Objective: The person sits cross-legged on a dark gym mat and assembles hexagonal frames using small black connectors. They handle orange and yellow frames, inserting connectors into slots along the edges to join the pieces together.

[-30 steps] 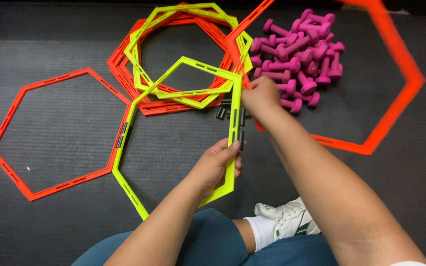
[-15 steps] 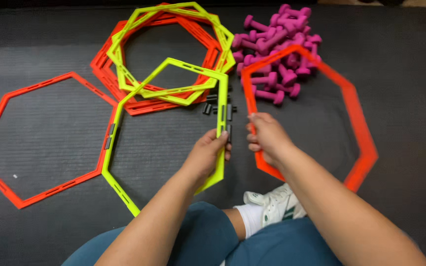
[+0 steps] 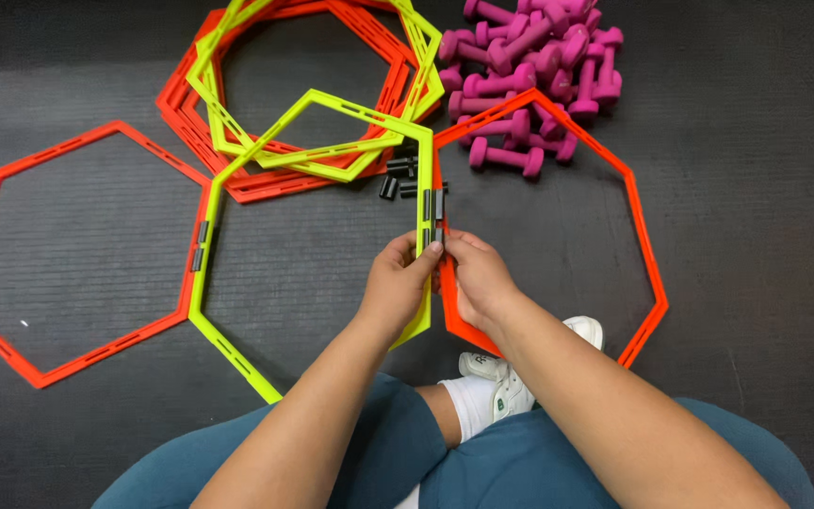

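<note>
A yellow hexagon ring [image 3: 237, 353] lies on the dark mat in front of me. Beside it on the right lies an orange hexagon ring [image 3: 647, 254], its left side pressed against the yellow one's right side. My left hand [image 3: 402, 283] grips the yellow ring's right side. My right hand [image 3: 478, 278] grips the orange ring's left side. Both thumbs meet at a small black clip [image 3: 437, 234] on the joined sides. Another black clip [image 3: 432, 203] sits just above on the same seam.
Another orange hexagon [image 3: 11, 188] is clipped to the yellow ring's left side. A pile of orange and yellow hexagons [image 3: 266, 165] lies behind. Loose black clips [image 3: 398, 177] lie near the seam. Several pink dumbbells [image 3: 529, 75] are heaped at the back right. My white shoe [image 3: 520, 377] is below.
The orange hexagon, held up in the air by my right hand, came down flat on the mat beside the yellow one. Both hands have come together at the seam.
</note>
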